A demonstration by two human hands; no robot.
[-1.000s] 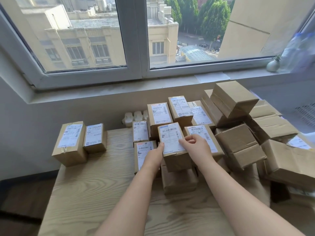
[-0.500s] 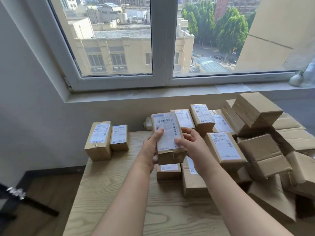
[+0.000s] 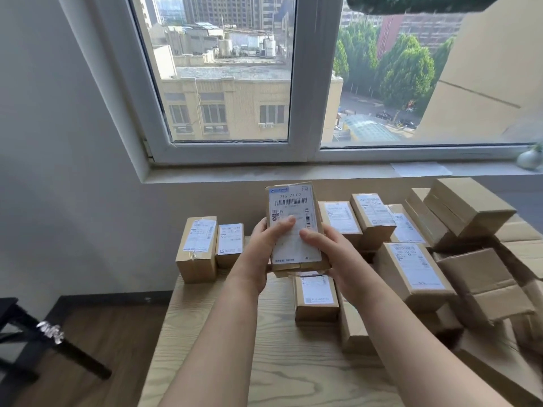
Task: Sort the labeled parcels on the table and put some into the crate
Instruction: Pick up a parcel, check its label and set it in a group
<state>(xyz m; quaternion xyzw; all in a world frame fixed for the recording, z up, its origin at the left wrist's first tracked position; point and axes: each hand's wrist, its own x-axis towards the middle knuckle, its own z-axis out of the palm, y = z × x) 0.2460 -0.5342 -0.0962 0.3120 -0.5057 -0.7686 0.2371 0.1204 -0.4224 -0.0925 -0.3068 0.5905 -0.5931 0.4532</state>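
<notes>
Wood-grain surface point(image 3: 279, 371) below a window: your left hand point(image 3: 264, 245) and right hand point(image 3: 335, 254) grip one labeled cardboard parcel point(image 3: 293, 210) above it; two upright boxy parcels point(image 3: 197, 251) stand at far left.

Brown parcel point(image 3: 295, 227) with white, black-barcoded label; pale wood-grain table point(image 3: 279, 362); floor point(image 3: 102, 333) seemingly dark brown.

Both bare forearms are reaching up from the lower edge of the view and converging toward the middle. The left hand point(image 3: 266, 245) is gripping a parcel point(image 3: 293, 212) by its left side, its thumb lying across the labelled face. The right hand point(image 3: 332, 254) is clasping the right side, its thumb pressing on the face and its fingers curling behind.
</notes>
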